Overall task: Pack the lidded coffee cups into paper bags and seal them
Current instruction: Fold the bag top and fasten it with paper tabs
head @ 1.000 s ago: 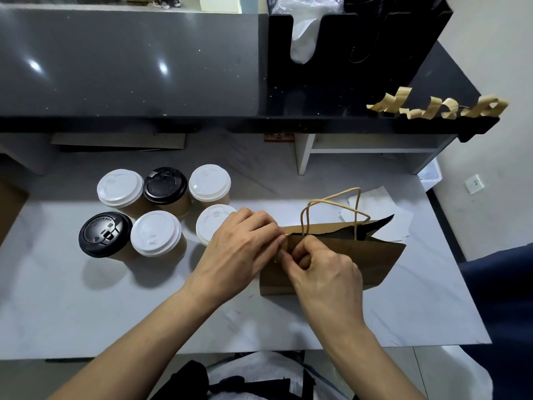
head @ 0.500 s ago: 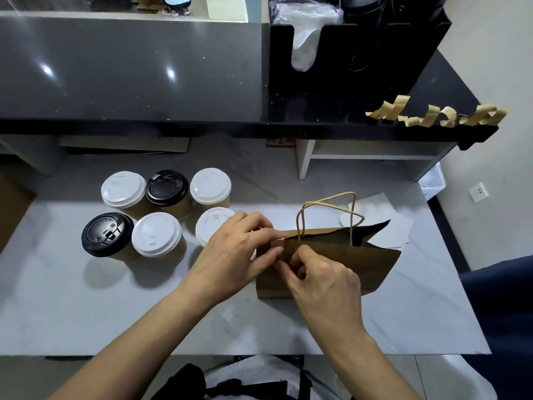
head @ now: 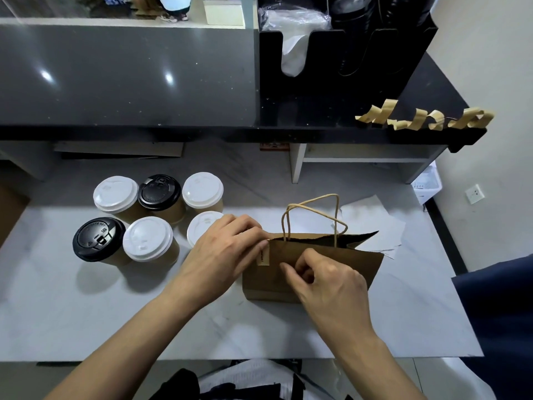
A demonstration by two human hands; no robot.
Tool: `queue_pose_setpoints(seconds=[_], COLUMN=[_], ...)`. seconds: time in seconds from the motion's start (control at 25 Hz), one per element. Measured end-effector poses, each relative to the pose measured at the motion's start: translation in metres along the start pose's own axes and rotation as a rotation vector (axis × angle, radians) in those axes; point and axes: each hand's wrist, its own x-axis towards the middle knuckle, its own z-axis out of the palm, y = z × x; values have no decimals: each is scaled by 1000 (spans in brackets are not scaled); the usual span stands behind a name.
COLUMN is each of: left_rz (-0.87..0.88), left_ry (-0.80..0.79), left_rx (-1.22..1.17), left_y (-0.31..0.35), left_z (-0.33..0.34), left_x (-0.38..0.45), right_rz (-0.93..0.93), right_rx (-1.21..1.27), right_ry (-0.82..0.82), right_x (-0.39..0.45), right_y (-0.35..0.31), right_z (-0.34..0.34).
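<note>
A brown paper bag (head: 363,264) with twisted paper handles stands on the white marble table (head: 86,313), its mouth partly open. A short beige tape strip (head: 262,255) is stuck over its top left corner. My left hand (head: 222,255) pinches that corner at the strip. My right hand (head: 328,284) is curled against the bag's front face, thumb and forefinger pinched together with nothing visible between them. Several lidded kraft cups stand to the left: white lids (head: 147,238) (head: 115,193) (head: 202,189), black lids (head: 98,238) (head: 159,192). One more white-lidded cup (head: 202,226) is half hidden behind my left hand.
More beige tape strips (head: 424,119) hang from the edge of the raised black counter (head: 129,82). A black organiser (head: 346,67) with lids and plastic stands on it. White paper sheets (head: 375,220) lie behind the bag. A dark blue garment (head: 496,313) is at the right.
The tape strip now shows pressed onto the bag's top left corner. My right hand has slid down and right off the top edge. My left hand stays at the corner.
</note>
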Motion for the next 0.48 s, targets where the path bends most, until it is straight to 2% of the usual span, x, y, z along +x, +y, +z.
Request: queue_pose_setpoints(seconds=[0.2,0.36,0.48], left_rz=[-45,-63,-62], left_ry=[-119,-77,-85], left_rx=[-41,-79,-57], left_y=[-2,1,0], left_z=[-1,1,-2], left_x=[-3,-3,-3], right_rz=[39,81,114], right_rx=[35,52,176], right_ry=[6,-1,-13], right_x=[-6,-8,-5], right_y=[25,40,50], right_z=[-17,-27,-38])
